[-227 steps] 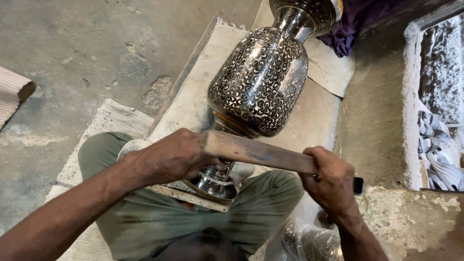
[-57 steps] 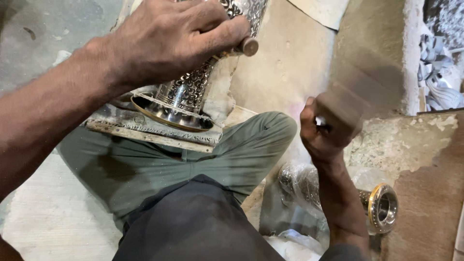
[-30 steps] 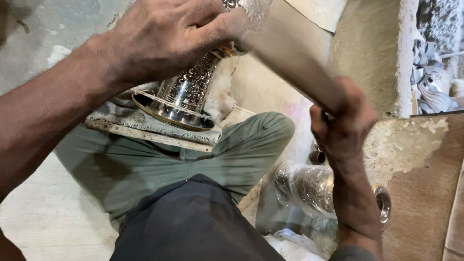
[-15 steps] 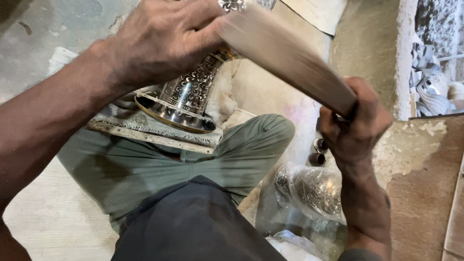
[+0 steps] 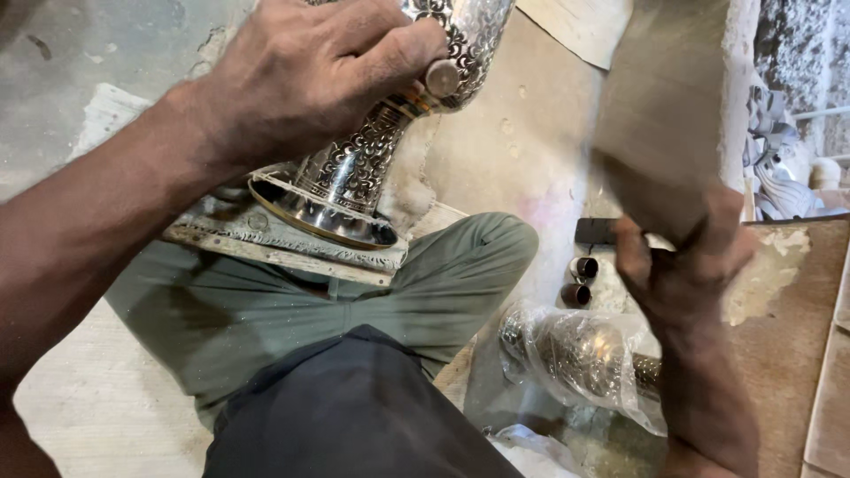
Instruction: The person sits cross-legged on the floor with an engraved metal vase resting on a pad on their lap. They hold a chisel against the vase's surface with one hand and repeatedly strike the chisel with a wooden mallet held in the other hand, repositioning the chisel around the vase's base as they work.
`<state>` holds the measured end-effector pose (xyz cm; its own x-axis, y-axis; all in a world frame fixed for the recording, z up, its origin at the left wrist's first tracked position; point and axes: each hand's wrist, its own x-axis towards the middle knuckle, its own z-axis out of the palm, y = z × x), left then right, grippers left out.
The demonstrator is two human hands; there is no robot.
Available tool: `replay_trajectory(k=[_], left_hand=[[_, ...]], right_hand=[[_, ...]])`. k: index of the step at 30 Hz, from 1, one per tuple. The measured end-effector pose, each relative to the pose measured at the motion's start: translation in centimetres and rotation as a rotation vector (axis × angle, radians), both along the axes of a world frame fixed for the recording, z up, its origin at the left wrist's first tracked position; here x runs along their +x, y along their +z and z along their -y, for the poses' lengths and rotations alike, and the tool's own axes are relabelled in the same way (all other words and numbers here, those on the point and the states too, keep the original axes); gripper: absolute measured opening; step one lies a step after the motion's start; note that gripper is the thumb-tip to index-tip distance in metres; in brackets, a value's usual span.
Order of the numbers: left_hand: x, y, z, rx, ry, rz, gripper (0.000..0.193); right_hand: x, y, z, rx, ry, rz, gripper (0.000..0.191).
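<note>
**Vase engraving well along, mallet raised**

While the left hand [image 5: 310, 80] pins a punch [image 5: 441, 78] to the vase [image 5: 372, 150], the right hand [image 5: 682, 265] clasps a blurred mallet [image 5: 660, 133] well off to the side. Pattern already covers the visible vase; any bare patches are hidden. The vase foot rests on a board [image 5: 266, 239] across the lap. A wrapped piece [image 5: 584, 354] crowds the right wrist; open room lies between mallet and punch.

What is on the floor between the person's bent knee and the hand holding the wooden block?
In the head view, two small dark tubes stand between the knee and the right hand, with a plastic-wrapped metal piece just below.
</note>
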<state>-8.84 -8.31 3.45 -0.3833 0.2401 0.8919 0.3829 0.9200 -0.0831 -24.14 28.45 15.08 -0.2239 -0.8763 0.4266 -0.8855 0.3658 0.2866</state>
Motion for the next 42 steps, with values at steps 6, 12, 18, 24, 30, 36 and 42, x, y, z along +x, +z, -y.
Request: replay_trajectory(k=[6, 12, 18, 24, 30, 36, 42], left_hand=[[0.0, -0.6, 0.1, 0.045, 0.021, -0.011, 0.012], [0.1, -1.1, 0.1, 0.069, 0.021, -0.012, 0.016], [-0.2, -1.0, -0.2, 0.091, 0.033, 0.007, 0.017], [0.0, -0.7, -0.2, 0.106, -0.001, -0.031, 0.022], [-0.1, -1.0, 0.0, 0.125, 0.014, -0.006, 0.023], [-0.1, -1.6, 0.1, 0.172, -0.017, -0.012, 0.03], [0.0, -1.7, 0.3, 0.179, -0.071, -0.015, 0.038]], right_hand=[[-0.1, 0.7, -0.5, 0.062, 0.016, -0.064, 0.027], [0.5, 1.5, -0.8, 0.093, -0.032, -0.067, 0.032], [0.8, 2.2, -0.5, 0.138, -0.033, -0.182, 0.029], [0.2, 3.2, 0.3, 0.192, -0.063, -0.183, 0.026], [0.7, 4.6, 1.1, 0.214, 0.047, -0.209, 0.021], [1.8, 5.8, 1.9, 0.238, -0.007, -0.177, 0.025], [2.3, 6.6, 2.1, 0.284, -0.002, -0.173, 0.03]])
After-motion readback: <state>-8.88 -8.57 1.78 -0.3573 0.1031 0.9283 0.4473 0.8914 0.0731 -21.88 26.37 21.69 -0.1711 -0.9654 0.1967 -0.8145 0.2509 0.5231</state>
